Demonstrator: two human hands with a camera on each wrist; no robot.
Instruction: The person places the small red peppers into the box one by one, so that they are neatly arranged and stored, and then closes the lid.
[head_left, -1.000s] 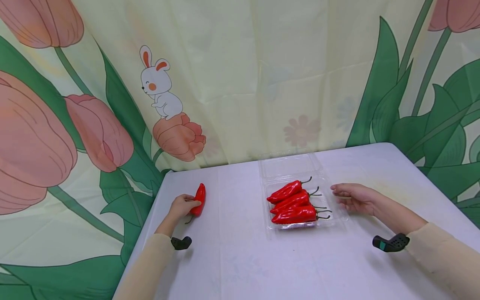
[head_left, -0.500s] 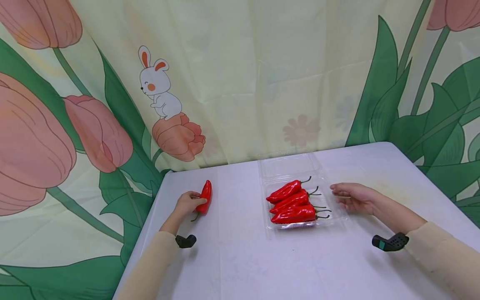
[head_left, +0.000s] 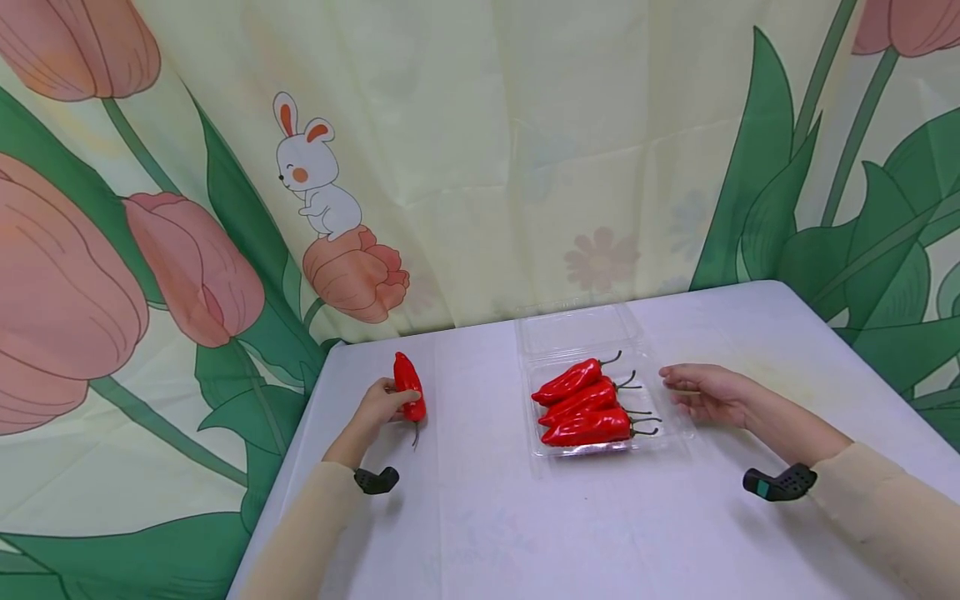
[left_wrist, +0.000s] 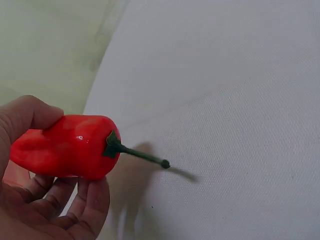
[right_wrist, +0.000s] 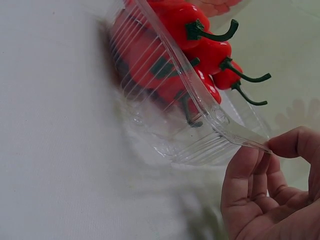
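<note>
My left hand (head_left: pixel 381 408) pinches a red chili pepper (head_left: pixel 408 385) between thumb and fingers, above the left part of the table. In the left wrist view the pepper (left_wrist: pixel 75 145) has its green stem pointing away from the palm, and its shadow falls on the cloth. My right hand (head_left: pixel 708 396) is at the right side of a clear plastic clamshell box (head_left: pixel 536 450). The right wrist view shows the thumb and fingers of that hand (right_wrist: pixel 280 185) pinching the box's rim (right_wrist: pixel 245 142). Several red peppers (head_left: pixel 588 404) lie in the box, stems to the right.
The box's clear lid (head_left: pixel 573 329) lies folded back toward the curtain (head_left: pixel 480 167), which hangs behind the table. A white cloth covers the table (head_left: pixel 510 533). A black wrist camera (head_left: pixel 780 483) sits on the right wrist, another (head_left: pixel 377 481) on the left.
My left hand has moved a little to the right with the pepper, whose stem has swung round to point toward me. The right hand and the box have stayed in place.
</note>
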